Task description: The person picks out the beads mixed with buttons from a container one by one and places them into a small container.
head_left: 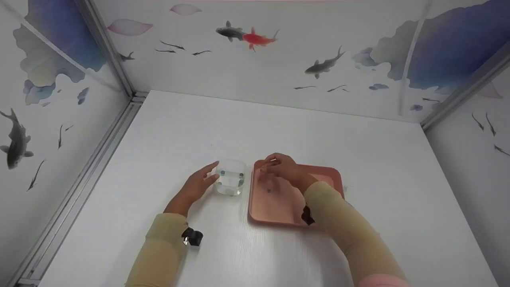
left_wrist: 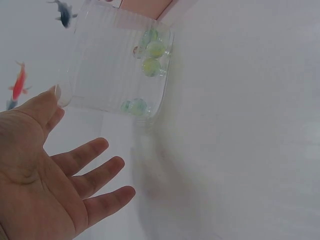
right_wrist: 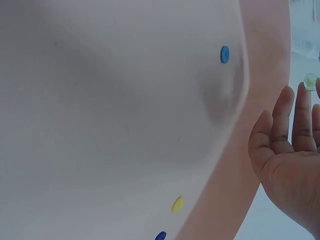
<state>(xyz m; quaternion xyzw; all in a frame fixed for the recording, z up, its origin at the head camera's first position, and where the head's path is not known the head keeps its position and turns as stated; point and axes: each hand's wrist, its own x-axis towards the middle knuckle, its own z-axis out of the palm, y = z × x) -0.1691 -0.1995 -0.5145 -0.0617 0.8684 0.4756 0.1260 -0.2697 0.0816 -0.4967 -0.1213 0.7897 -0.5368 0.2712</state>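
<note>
A clear plastic container [head_left: 231,179] stands on the white table, with greenish glass marbles [left_wrist: 151,67] inside near its base. My left hand [head_left: 195,185] is beside its left side, thumb and fingertips right at the plastic, the other fingers spread. Over the far left corner of the pink tray [head_left: 259,209] is my right hand [head_left: 287,169]. In the right wrist view it pinches a clear marble [right_wrist: 310,81] with a yellow-green core at its fingertips. A blue button-like disc [right_wrist: 225,54], a yellow disc [right_wrist: 177,204] and a dark blue disc [right_wrist: 160,235] lie in the tray.
The tray stands just right of the container, with a narrow gap between them. White table surface [head_left: 191,123] extends around both. Upright panels with painted fish [head_left: 259,38] border the table at the back and both sides.
</note>
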